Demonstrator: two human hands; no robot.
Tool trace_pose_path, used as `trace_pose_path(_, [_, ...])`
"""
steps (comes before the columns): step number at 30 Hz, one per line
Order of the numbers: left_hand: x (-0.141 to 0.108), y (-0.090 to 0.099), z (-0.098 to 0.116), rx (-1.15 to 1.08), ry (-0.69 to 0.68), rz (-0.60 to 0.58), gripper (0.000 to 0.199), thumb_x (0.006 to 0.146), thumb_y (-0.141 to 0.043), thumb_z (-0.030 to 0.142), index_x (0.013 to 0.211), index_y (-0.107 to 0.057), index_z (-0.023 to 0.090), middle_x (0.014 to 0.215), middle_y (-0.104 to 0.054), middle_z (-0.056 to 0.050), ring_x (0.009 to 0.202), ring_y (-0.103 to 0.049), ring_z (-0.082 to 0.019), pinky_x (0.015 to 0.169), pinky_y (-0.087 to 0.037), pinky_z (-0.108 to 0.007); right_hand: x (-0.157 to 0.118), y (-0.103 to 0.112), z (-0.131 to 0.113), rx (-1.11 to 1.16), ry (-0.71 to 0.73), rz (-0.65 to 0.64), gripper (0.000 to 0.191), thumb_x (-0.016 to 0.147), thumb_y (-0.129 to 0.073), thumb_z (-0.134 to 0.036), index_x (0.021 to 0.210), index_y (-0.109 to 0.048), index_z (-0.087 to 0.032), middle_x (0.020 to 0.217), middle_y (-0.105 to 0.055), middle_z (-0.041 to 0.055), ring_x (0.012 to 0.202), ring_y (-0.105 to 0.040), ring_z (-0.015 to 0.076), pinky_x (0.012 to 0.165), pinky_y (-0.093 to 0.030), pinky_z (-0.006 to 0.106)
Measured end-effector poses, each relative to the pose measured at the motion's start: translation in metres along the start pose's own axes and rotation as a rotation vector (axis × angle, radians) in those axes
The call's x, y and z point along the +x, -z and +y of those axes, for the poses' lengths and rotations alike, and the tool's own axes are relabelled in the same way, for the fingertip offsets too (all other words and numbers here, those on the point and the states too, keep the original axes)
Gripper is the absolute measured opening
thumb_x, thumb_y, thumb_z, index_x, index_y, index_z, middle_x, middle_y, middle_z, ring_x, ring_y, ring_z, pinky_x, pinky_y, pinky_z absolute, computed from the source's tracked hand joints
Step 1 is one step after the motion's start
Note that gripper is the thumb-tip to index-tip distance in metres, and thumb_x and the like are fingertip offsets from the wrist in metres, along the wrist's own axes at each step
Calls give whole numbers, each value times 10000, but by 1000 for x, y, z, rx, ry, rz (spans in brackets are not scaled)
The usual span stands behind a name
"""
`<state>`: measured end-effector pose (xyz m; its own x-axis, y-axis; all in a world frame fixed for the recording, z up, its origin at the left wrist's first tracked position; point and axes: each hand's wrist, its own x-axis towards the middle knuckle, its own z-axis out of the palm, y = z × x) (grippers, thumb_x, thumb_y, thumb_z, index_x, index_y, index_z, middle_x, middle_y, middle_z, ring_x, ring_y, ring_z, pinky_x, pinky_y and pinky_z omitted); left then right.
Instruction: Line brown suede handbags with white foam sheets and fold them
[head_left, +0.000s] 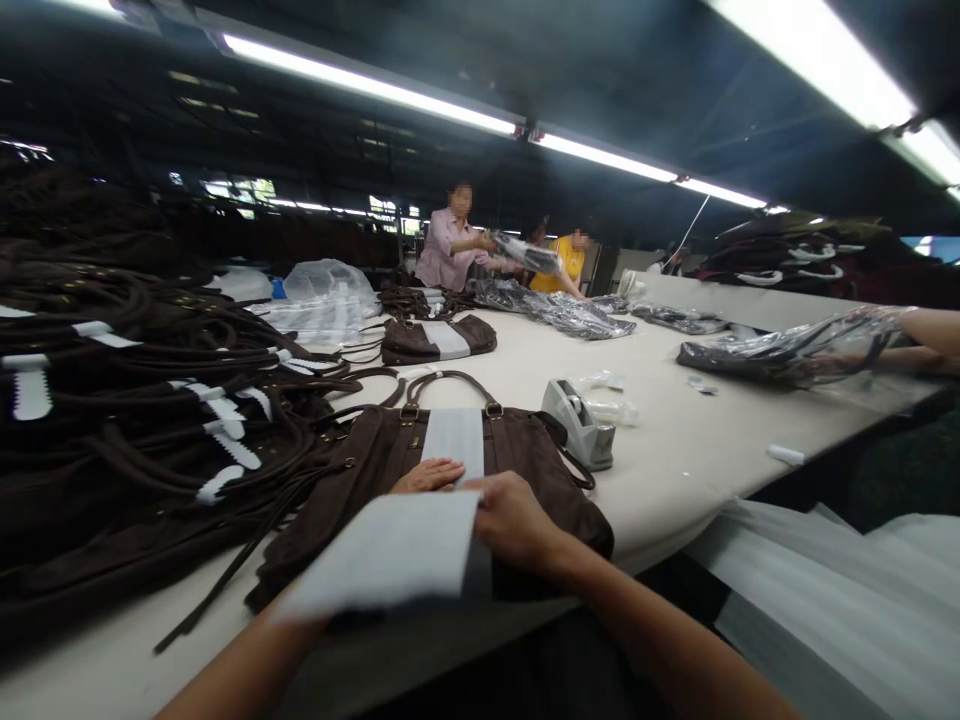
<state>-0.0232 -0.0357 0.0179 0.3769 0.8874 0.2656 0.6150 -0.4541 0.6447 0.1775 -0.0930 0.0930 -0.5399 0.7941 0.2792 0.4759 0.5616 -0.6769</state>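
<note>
A dark brown handbag [525,450] lies on the table in front of me, its handles pointing away. Down its middle runs a white sheet of wrapping [454,435]. My left hand [429,475] rests flat on that strip with its fingers stretched out. In my right hand [514,515] the edge of a loose white sheet [405,550] is pinched; the sheet is blurred and hides part of my left forearm. A grey tape dispenser [581,425] stands just right of the bag.
Brown bags with white-wrapped handles [150,420] are piled on the left. Behind is another wrapped bag [439,340]. Plastic-covered bags [555,310] lie farther back, near two people. Another person's hands hold a bagged item [780,350] at right. White sheets [840,590] hang below the table edge.
</note>
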Motion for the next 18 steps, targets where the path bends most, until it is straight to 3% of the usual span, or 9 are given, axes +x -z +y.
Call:
trace_pose_path(2, [-2,2,1,-50,35,28,446,903,-357,364,1090,-690,132,1151,-701,-108,1103,-627,-245,997,-458,-377,38,-1,22,215,-237,-74,266,765,-624,-292,539,-627,-151,526,-562,-13,501,-510,111,498,-374,215])
trace_pose_path(4, [-4,5,4,-93,56,37,423,872,-407,369,1065,-694,124,1079,-719,-123,995,-662,-258,908,-513,-372,59,-15,49,353,-419,-45,273,710,-677,-274,496,-582,-134,469,-478,-32,444,-411,79,447,-309,203])
trace_pose_path(7, [-6,11,11,-146,76,32,378,783,-541,405,997,-713,145,998,-732,-103,920,-664,-269,858,-524,-374,59,-41,80,366,-445,56,326,748,-646,-333,507,-552,-135,469,-427,-41,447,-350,69,430,-266,204])
trace_pose_path(13, [-2,20,17,-280,182,125,559,904,-301,538,921,-697,144,968,-719,-90,959,-639,-254,893,-483,-362,46,-53,91,286,-434,268,354,797,-591,-401,558,-527,-147,519,-424,-42,485,-331,69,445,-254,211])
trace_pose_path(18, [9,13,10,-306,314,211,454,716,-588,562,825,-684,132,803,-710,-73,795,-646,-240,701,-502,-309,59,-49,89,238,-445,263,344,775,-642,-396,563,-576,-133,511,-463,-32,488,-382,81,454,-291,214])
